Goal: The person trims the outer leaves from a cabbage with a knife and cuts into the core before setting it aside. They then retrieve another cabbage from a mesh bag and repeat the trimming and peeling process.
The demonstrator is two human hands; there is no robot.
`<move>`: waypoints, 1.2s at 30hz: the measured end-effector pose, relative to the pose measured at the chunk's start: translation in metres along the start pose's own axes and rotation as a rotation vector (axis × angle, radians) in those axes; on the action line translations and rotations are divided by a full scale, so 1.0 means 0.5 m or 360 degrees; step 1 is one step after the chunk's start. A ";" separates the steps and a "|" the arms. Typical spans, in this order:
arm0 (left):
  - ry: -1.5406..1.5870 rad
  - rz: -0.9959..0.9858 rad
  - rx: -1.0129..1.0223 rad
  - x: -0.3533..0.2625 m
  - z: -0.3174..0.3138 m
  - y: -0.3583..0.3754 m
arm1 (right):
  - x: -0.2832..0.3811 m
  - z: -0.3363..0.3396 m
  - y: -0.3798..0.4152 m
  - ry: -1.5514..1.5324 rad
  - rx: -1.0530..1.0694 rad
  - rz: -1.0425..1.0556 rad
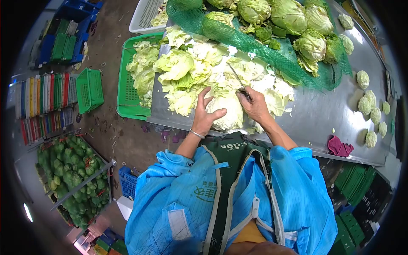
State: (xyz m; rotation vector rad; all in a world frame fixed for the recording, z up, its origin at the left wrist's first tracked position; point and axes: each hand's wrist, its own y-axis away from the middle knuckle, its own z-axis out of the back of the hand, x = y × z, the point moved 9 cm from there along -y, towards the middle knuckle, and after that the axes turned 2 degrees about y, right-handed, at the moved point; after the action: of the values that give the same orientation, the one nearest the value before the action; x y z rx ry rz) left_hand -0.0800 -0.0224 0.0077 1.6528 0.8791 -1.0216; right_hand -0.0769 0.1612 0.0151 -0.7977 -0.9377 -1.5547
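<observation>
A pale green cabbage (227, 111) sits close to the front edge of the metal table (312, 114), directly before me. My left hand (205, 114) is at its left side, fingers spread apart and the thumb reaching over the cabbage. In my right hand (254, 104) is a knife (235, 75), its dark handle wrapped by the fingers and its thin blade pointing away from me. Loose cabbage leaves (212, 63) lie heaped beyond and around both hands.
Whole cabbages (289, 17) fill a green mesh net (293, 70) at the back. Small trimmed heads (364, 105) stand on the right, near a maroon cloth (340, 146). Left of the table, a green crate (121, 91) holds leaves; a white crate (142, 17) stands behind it.
</observation>
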 end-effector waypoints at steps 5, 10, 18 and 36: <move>0.0522 0.0297 -0.0222 0.060 0.016 -0.003 | -0.009 0.009 0.007 -0.0335 0.0145 -0.0082; 0.1052 0.0492 -0.0229 0.097 0.013 -0.019 | 0.054 -0.021 0.026 -0.0142 0.0399 0.0057; 0.1393 0.0736 -0.0166 0.081 -0.033 0.019 | 0.049 0.011 0.005 -0.0238 0.0082 0.0079; 0.0276 0.0090 -0.0116 -0.026 -0.020 0.028 | -0.076 0.080 -0.018 -0.0186 -0.0216 -0.0114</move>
State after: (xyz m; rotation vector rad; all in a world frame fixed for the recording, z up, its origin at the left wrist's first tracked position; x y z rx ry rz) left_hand -0.0704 -0.0176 0.0265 1.7130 0.9663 -0.8070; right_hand -0.0788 0.2149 -0.0011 -0.9688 -0.9613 -1.6616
